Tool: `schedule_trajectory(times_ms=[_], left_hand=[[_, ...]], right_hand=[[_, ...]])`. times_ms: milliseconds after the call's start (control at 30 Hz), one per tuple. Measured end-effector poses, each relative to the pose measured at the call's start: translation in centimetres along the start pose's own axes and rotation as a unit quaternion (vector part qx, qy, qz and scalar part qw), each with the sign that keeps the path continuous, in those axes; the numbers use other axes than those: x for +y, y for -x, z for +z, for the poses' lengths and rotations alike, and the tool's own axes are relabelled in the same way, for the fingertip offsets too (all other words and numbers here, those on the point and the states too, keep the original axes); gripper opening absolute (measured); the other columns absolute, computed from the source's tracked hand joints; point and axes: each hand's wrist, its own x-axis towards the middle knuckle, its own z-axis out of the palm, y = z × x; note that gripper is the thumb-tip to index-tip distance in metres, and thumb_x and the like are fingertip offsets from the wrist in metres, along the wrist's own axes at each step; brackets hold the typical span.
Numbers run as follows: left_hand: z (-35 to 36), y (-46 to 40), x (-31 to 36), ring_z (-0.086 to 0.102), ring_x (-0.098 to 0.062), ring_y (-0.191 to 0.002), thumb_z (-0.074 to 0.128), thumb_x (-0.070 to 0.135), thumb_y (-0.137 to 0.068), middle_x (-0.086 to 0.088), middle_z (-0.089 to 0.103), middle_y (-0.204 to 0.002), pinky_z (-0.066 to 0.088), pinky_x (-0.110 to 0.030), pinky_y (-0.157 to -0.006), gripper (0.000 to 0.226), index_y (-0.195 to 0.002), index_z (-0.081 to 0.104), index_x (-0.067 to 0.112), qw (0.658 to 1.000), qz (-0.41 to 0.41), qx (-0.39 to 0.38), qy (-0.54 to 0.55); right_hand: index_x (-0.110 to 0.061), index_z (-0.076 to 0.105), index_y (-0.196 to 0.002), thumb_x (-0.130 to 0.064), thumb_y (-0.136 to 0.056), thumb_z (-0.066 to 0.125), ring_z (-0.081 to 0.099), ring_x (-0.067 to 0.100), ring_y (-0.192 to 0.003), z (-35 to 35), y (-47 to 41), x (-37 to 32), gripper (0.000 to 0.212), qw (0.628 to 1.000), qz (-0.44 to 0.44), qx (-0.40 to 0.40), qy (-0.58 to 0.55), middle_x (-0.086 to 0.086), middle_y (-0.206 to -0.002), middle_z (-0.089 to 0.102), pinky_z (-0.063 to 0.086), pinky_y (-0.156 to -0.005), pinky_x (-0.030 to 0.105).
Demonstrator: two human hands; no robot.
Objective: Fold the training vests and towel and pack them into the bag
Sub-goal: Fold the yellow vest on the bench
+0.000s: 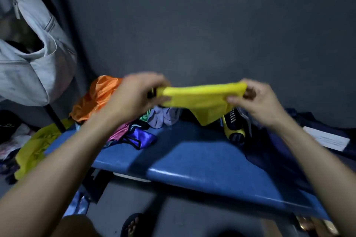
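**Yellow vest held up over the blue bench**

Head view: both hands hold a yellow vest point(202, 98) in the air above a blue bench point(192, 159). The left hand point(134, 96) grips its left end with curled fingers; the right hand point(258, 102) pinches its right end between thumb and fingers. The cloth is stretched flat between them, with one corner hanging down. On the bench behind it lie an orange vest point(96, 98), a pink and blue pile of cloth point(133, 134) and a pale purple cloth point(161, 117). A yellow-green vest point(36, 146) hangs off the bench's left end. A grey bag point(28, 54), its top open, hangs at the upper left.
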Motion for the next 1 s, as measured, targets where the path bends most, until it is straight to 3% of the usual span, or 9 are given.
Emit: schedule_trajectory(times_ms=[133, 333, 467, 567, 667, 733, 833, 900, 1000], left_hand=[[5.2, 10.1, 2.7, 0.059, -0.018, -0.074, 0.064, 0.039, -0.085, 0.008, 0.062, -0.08, 0.045, -0.032, -0.062, 0.015, -0.088, 0.065, 0.024, 0.991, -0.009, -0.134, -0.009], [6.8, 16.1, 4.6, 0.056, -0.014, -0.075, 0.072, 0.032, -0.085, 0.01, 0.055, -0.081, 0.043, -0.03, -0.059, 0.016, -0.087, 0.058, 0.024, 0.983, -0.022, -0.182, 0.0], [6.5, 17.3, 5.8, 0.059, -0.014, -0.076, 0.063, 0.034, -0.089, 0.011, 0.06, -0.085, 0.05, -0.032, -0.062, 0.011, -0.094, 0.064, 0.025, 0.983, -0.028, -0.181, -0.002], [6.7, 18.0, 6.1, 0.063, -0.012, -0.08, 0.061, 0.036, -0.09, 0.012, 0.064, -0.087, 0.054, -0.035, -0.066, 0.013, -0.096, 0.066, 0.025, 0.982, -0.058, -0.182, 0.005], [6.4, 18.1, 6.2, 0.061, -0.004, -0.09, 0.061, 0.036, -0.096, 0.018, 0.064, -0.094, 0.053, -0.032, -0.076, 0.009, -0.102, 0.065, 0.03, 0.974, -0.092, -0.197, 0.059], [6.0, 17.8, 6.6, 0.062, -0.003, -0.095, 0.059, 0.036, -0.101, 0.017, 0.066, -0.099, 0.051, -0.03, -0.081, 0.008, -0.106, 0.063, 0.032, 0.965, -0.125, -0.198, 0.121], [6.0, 17.1, 7.1, 0.065, -0.014, -0.08, 0.054, 0.038, -0.105, 0.006, 0.068, -0.089, 0.051, -0.036, -0.072, 0.011, -0.104, 0.06, 0.029, 0.937, -0.201, -0.18, 0.223], [6.4, 16.3, 7.1, 0.06, -0.019, -0.069, 0.052, 0.039, -0.106, 0.002, 0.063, -0.081, 0.048, -0.039, -0.067, 0.017, -0.103, 0.058, 0.024, 0.92, -0.239, -0.157, 0.27], [7.3, 14.9, 6.5, 0.052, -0.014, -0.068, 0.052, 0.036, -0.106, 0.0, 0.054, -0.077, 0.042, -0.035, -0.066, 0.017, -0.102, 0.057, 0.02, 0.897, -0.277, -0.132, 0.317]], right_hand=[[-0.017, 0.067, -0.078, -0.064, -0.076, 0.077, 0.053, 0.005, -0.069, 2.8, 10.2, 5.3, 0.049, 0.994, 0.051, -0.074, 0.07, 0.002, -0.072, 0.062, 0.046, -0.064, 0.033], [-0.017, 0.058, -0.075, -0.062, -0.085, 0.073, 0.05, 0.012, -0.062, 4.9, 17.9, 8.4, 0.048, 0.977, 0.08, -0.151, 0.127, 0.003, -0.069, 0.053, 0.035, -0.058, 0.03], [-0.027, 0.066, -0.085, -0.05, -0.09, 0.074, 0.061, 0.016, -0.067, 5.2, 19.0, 7.8, 0.026, 0.978, 0.048, -0.153, 0.131, -0.007, -0.075, 0.062, 0.047, -0.061, 0.034], [-0.025, 0.067, -0.095, -0.064, -0.09, 0.067, 0.066, 0.02, -0.074, 5.4, 19.9, 8.2, 0.039, 0.975, 0.042, -0.137, 0.167, -0.006, -0.085, 0.068, 0.053, -0.065, 0.041], [-0.028, 0.069, -0.11, -0.068, -0.09, 0.062, 0.066, 0.008, -0.078, 5.5, 20.7, 8.2, 0.045, 0.976, 0.033, -0.123, 0.175, -0.017, -0.102, 0.07, 0.054, -0.07, 0.032], [-0.027, 0.069, -0.119, -0.064, -0.093, 0.06, 0.063, -0.009, -0.083, 5.5, 20.7, 7.5, 0.047, 0.976, 0.039, -0.11, 0.186, -0.022, -0.11, 0.068, 0.049, -0.073, 0.015], [-0.037, 0.061, -0.107, -0.061, -0.093, 0.059, 0.053, -0.005, -0.058, 5.5, 20.3, 6.8, 0.027, 0.976, 0.08, -0.109, 0.171, -0.027, -0.081, 0.059, 0.036, -0.059, 0.009], [-0.036, 0.06, -0.106, -0.069, -0.091, 0.06, 0.057, -0.007, -0.074, 5.4, 19.9, 6.8, 0.036, 0.978, 0.118, -0.106, 0.135, -0.027, -0.085, 0.06, 0.04, -0.07, 0.011], [-0.033, 0.065, -0.126, -0.057, -0.085, 0.077, 0.062, -0.005, -0.113, 5.3, 19.3, 7.1, 0.049, 0.975, 0.143, -0.139, 0.1, -0.025, -0.12, 0.068, 0.048, -0.096, 0.018]])
